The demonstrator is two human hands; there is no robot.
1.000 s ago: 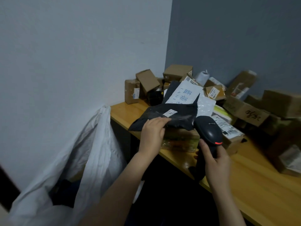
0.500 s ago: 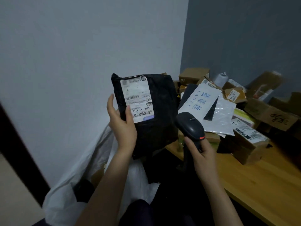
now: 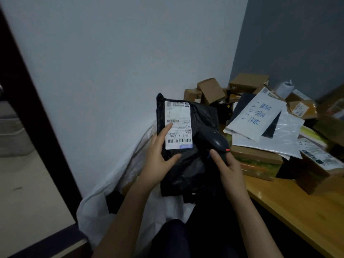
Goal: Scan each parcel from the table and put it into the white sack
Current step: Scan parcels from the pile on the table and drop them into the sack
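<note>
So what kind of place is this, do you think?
Probably a small parcel sorting or pickup room: cardboard boxes and mailers piled on a wooden table, a barcode scanner held to a labelled black parcel, and a white sack beside the table.

The small print on the label (image 3: 178,125) of the black parcel (image 3: 186,170) is mush. Only the barcodes and the big code line come through, and a finger of the left grip (image 3: 158,164) sits over one end of the upper barcode. That grip's other fingers are out of sight behind the parcel. The scanner (image 3: 217,142) handle is buried in the right grip (image 3: 229,168) and melts into the dark plastic. The inside of the white sack (image 3: 93,207) is mostly blocked by the arms, and there's one dark lump in there, no idea what. The table (image 3: 297,207) and the far-right boxes (image 3: 333,127) get chopped off by the frame edge, and the boxes are blurry.
</note>
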